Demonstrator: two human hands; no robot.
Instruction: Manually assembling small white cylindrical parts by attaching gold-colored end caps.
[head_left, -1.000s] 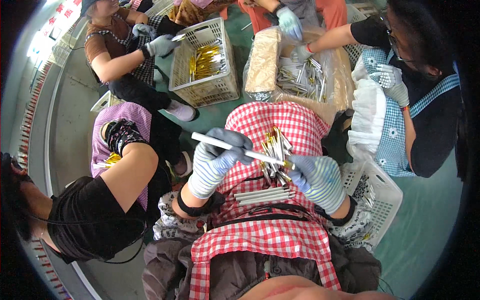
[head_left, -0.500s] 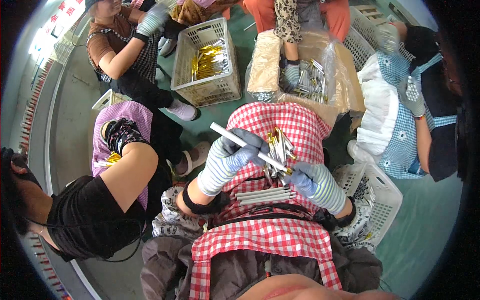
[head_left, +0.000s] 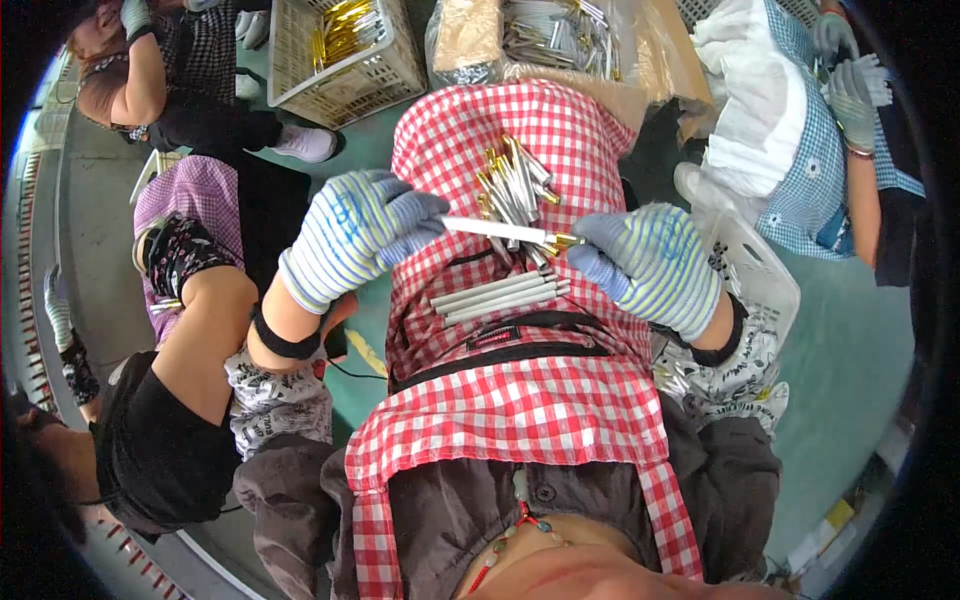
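A white rod point(head_left: 495, 230) is being gripped at its left end by the left hand point(head_left: 350, 235); its brass tip point(head_left: 565, 240) is being pinched by the right hand point(head_left: 650, 265), fingers closed, above the checked apron point(head_left: 500, 400).

A white slatted basket point(head_left: 340, 70) holding gold pieces is sitting at eleven o'clock; a neighbouring person's black-clad knee point(head_left: 215, 300) is resting at nine o'clock.

Matt knitted cloth gloves on both hands point(head_left: 355, 235) point(head_left: 655, 262); smooth, glossy metal tube point(head_left: 500, 231); checked woven cloth apron point(head_left: 520, 400); far-left plastic basket point(head_left: 345, 60).
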